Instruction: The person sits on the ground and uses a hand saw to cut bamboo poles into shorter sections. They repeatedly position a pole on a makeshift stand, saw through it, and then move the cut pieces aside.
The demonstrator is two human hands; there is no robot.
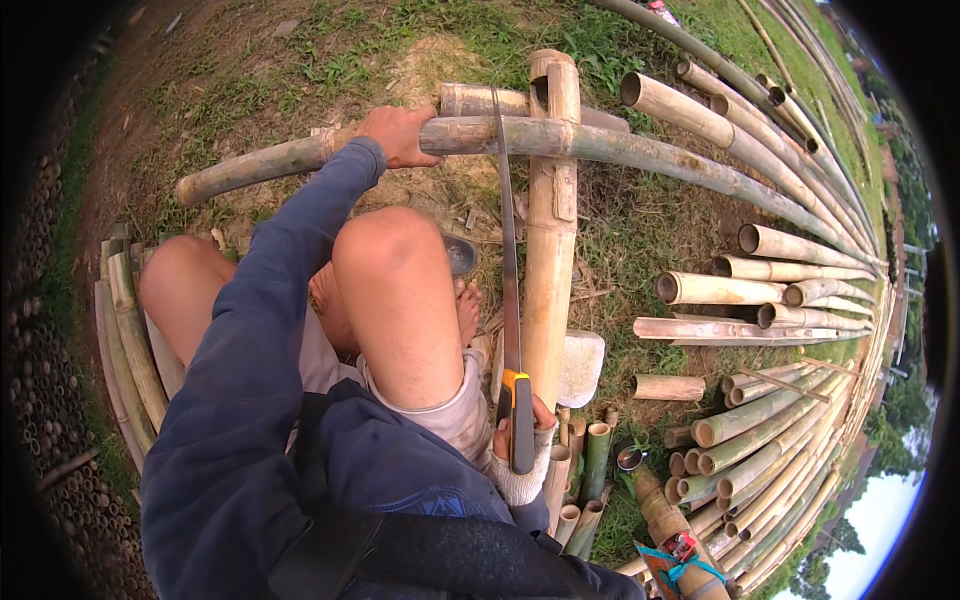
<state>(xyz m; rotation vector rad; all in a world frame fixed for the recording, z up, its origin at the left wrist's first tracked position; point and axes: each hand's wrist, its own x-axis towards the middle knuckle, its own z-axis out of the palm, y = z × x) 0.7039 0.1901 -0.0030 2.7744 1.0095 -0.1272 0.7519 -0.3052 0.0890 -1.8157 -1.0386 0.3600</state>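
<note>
Left hand [400, 136] clamps long bamboo pole [620, 148] on post [552, 250]; right hand [520, 440] clenched on saw [508, 250]; blade at pole, cut seemingly just begun, pole still whole

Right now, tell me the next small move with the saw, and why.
Probably a steady pull stroke of the saw toward the body. Its blade already lies across the pole beside the upright post, the left hand clamps the pole, and the right hand grips the handle, so everything looks set for cutting.
</note>
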